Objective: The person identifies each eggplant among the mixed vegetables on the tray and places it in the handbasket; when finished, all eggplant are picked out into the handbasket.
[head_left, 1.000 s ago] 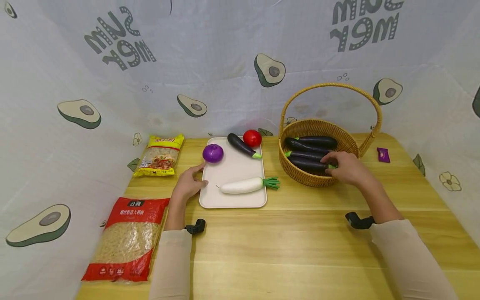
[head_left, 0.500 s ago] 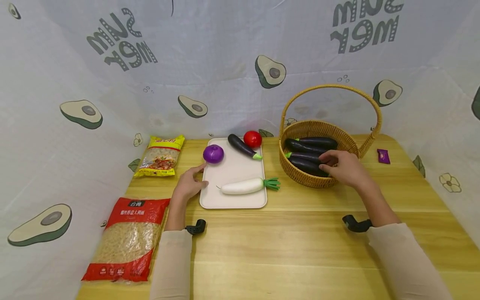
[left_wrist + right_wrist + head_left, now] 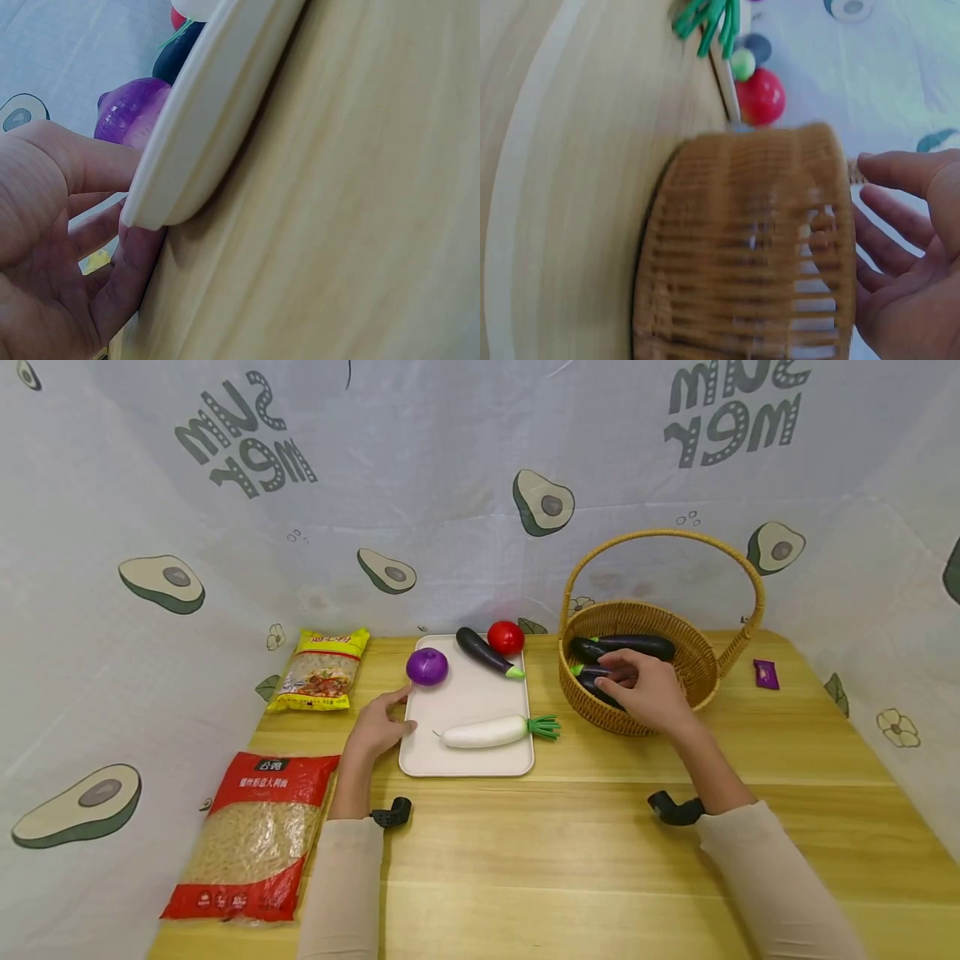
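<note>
My left hand (image 3: 378,725) holds the left edge of a white tray (image 3: 498,697), its thumb and fingers about the tray's rim (image 3: 180,150) in the left wrist view. On the tray lie a purple onion (image 3: 427,667), an eggplant (image 3: 480,647), a red tomato (image 3: 506,637) and a white radish (image 3: 483,732) with green stalks. Over the wicker basket (image 3: 596,713) hovers my right hand (image 3: 648,692), fingers loosely bent, nothing seen in them. Beneath it are several eggplants (image 3: 637,646), partly covered by the hand. The right wrist view shows mostly the basket's side (image 3: 742,240).
A yellow food packet (image 3: 318,671) lies at the back left. Nearer along the left side is a large red bag of pasta (image 3: 255,835). Right of the basket sits a small purple packet (image 3: 766,674). The basket's tall handle (image 3: 667,533) arches above it.
My right hand has moved left across the basket, away from the near eggplant's stem end, with its fingers lifted off. My left hand stays on the tray's edge.
</note>
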`<action>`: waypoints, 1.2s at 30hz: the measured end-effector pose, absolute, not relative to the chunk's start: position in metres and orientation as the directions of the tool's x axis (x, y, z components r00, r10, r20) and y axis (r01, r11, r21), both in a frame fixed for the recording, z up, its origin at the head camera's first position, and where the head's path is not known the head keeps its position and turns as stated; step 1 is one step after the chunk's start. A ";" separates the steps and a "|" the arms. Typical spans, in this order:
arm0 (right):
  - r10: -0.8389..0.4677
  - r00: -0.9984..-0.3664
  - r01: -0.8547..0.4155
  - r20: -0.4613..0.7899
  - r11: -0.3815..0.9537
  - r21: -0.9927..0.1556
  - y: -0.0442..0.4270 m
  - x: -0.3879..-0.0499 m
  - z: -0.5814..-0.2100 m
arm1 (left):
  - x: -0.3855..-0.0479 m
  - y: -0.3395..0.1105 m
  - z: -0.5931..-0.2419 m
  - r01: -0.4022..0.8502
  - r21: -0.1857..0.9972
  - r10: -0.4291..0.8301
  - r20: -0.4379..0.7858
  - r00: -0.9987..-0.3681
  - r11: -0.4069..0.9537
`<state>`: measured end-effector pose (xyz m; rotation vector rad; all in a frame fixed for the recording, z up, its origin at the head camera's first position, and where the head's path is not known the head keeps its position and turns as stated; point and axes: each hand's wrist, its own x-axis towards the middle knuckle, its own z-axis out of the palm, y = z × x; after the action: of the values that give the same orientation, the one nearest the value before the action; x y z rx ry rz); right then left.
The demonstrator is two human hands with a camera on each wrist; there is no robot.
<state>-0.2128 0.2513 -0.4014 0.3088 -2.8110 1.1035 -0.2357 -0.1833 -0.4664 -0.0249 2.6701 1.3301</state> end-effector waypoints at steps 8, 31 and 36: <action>-0.175 -0.968 -0.250 0.179 0.661 -0.707 0.218 -0.219 -0.405 | -0.236 -0.184 -0.466 -0.090 0.787 0.053 -0.154 -0.987 0.611; -0.235 -0.970 -0.170 0.055 0.503 -0.848 0.139 -0.264 -0.430 | -0.235 -0.182 -0.466 -0.089 0.791 0.050 -0.149 -0.987 0.605; -0.235 -0.971 -0.174 0.051 0.539 -0.824 0.133 -0.273 -0.437 | -0.238 -0.184 -0.468 -0.084 0.791 0.049 -0.143 -0.989 0.606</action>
<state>-0.2730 0.1334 -0.4367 0.3745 -2.8133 1.4953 -0.2377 -0.1835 -0.4678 -0.0301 2.6791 1.3305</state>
